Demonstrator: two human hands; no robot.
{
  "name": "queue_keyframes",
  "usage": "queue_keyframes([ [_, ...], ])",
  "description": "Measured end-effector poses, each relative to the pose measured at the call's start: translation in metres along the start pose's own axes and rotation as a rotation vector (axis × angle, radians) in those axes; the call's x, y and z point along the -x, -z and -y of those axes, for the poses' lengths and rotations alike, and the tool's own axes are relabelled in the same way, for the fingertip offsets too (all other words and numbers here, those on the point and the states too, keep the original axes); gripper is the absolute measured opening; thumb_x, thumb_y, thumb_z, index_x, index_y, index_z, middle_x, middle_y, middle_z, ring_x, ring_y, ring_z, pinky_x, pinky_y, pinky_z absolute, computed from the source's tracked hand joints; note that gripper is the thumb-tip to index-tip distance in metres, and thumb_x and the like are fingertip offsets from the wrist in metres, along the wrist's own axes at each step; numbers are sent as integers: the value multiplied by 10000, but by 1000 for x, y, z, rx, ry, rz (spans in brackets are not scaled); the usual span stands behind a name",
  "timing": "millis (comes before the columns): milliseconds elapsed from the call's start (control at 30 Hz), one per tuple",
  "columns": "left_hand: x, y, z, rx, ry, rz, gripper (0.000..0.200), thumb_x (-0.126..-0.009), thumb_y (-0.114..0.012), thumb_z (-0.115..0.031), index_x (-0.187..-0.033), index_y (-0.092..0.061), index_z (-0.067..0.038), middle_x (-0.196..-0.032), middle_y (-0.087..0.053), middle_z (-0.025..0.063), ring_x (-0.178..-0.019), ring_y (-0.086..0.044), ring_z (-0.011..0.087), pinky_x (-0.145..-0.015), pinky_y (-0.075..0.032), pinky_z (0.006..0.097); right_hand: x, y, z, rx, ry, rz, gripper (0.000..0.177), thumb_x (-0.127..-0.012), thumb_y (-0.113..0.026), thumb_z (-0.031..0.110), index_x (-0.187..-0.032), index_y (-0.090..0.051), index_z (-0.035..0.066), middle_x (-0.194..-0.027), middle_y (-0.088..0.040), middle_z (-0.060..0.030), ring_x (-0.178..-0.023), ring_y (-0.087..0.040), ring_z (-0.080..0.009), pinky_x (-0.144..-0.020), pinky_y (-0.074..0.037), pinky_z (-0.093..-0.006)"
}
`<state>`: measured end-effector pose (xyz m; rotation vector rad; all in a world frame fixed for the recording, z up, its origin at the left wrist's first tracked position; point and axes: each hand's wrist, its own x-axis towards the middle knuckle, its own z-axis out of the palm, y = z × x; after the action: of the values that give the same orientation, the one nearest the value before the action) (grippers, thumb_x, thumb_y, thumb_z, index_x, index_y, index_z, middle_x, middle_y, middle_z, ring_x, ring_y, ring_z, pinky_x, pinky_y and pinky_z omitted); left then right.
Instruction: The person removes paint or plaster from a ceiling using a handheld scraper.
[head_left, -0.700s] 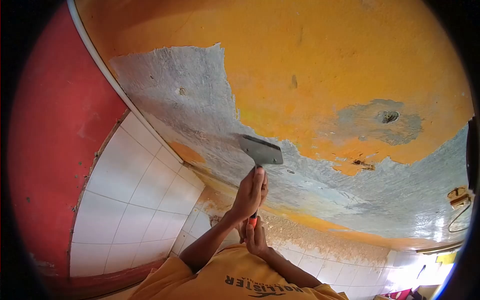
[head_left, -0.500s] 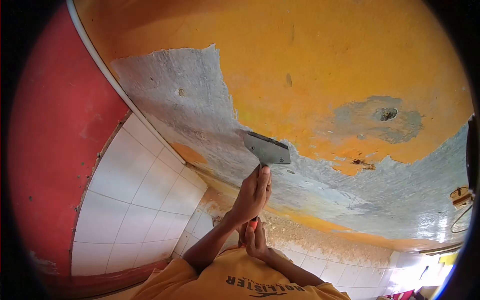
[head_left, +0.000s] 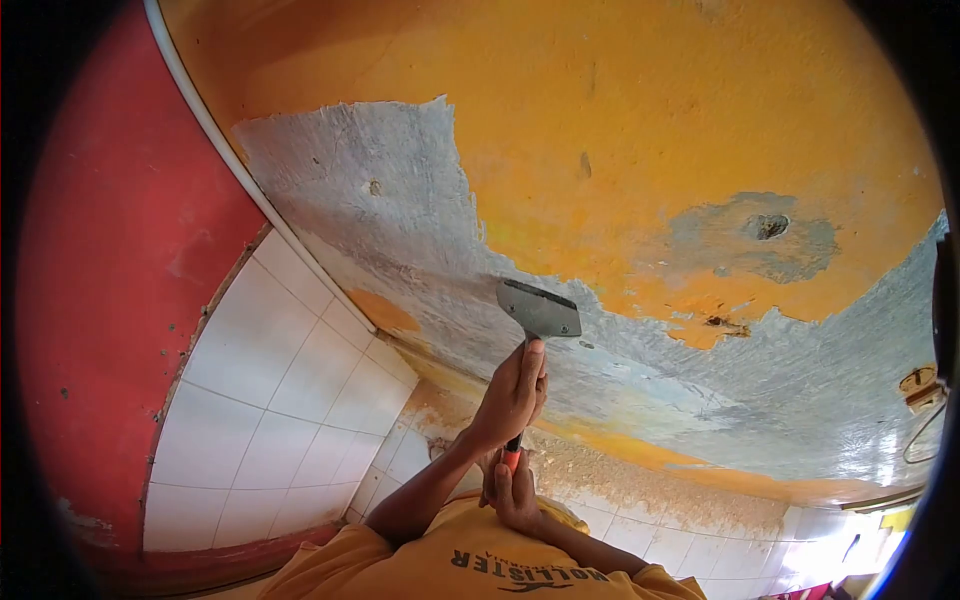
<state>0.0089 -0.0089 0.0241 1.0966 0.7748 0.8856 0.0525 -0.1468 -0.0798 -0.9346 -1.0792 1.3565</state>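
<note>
On my feed the left hand's (head_left: pixel 508 395) fingers wrap tightly round the scraper (head_left: pixel 538 316), hiding much of its handle. Below them, the right hand's (head_left: pixel 515 495) fingers curl closed on the red handle end (head_left: pixel 512 459), partly covering it. Whether the blade (head_left: pixel 540 307), just above the left fingers, touches the wall (head_left: pixel 680 120), I can't tell.
</note>
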Motion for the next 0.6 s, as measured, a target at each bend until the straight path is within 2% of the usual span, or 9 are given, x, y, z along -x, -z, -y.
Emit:
queue_keyframes([
  [67,-2,1,8,19,-3,23,444,-1081,-340,-524,-880,-384,-131,-579,-294,-60,-405,-244,40,-371,-210,243,4,3,-3,11,-36,-18,325,-1077,-366,342,-1098,-353,18,-644,-470,-36,-486,-440,-97,-486,-487,-270],
  [167,3,0,-29,112,105,53,432,-1095,-357,-468,-845,-389,-116,-634,-355,-51,-420,-293,42,-371,-252,232,4,-12,15,-160,-15,-3,315,-1081,-380,323,-1094,-389,8,-662,-481,-35,-511,-473,-101,-492,-467,-260],
  [267,1,6,-10,7,18,39,432,-1097,-355,-457,-845,-396,-109,-619,-368,-42,-408,-306,49,-367,-259,239,2,-10,-6,-68,29,-45,309,-1086,-360,314,-1066,-396,8,-657,-488,-41,-502,-470,-107,-491,-453,-260],
  [367,-3,3,14,-148,-137,16,467,-1075,-333,-546,-879,-382,-125,-578,-289,-58,-400,-244,41,-361,-209,245,8,-7,-14,-81,1,-54,310,-1090,-359,309,-1060,-408,5,-658,-492,-43,-498,-463,-109,-500,-432,-259],
  [467,0,1,-21,-52,-10,55,465,-1076,-333,-542,-881,-380,-122,-577,-296,-54,-396,-245,43,-358,-217,251,2,-11,6,-77,26,-32,305,-1093,-353,305,-1048,-411,9,-655,-483,-34,-497,-456,-107,-506,-438,-261],
  [600,-2,8,-2,-85,-45,32,461,-1077,-330,-540,-878,-380,-126,-575,-312,-50,-395,-247,43,-357,-212,254,-2,-15,-12,-38,73,-53,342,-1085,-339,369,-1062,-371,29,-618,-460,-22,-452,-421,-90,-457,-476,-255],
])
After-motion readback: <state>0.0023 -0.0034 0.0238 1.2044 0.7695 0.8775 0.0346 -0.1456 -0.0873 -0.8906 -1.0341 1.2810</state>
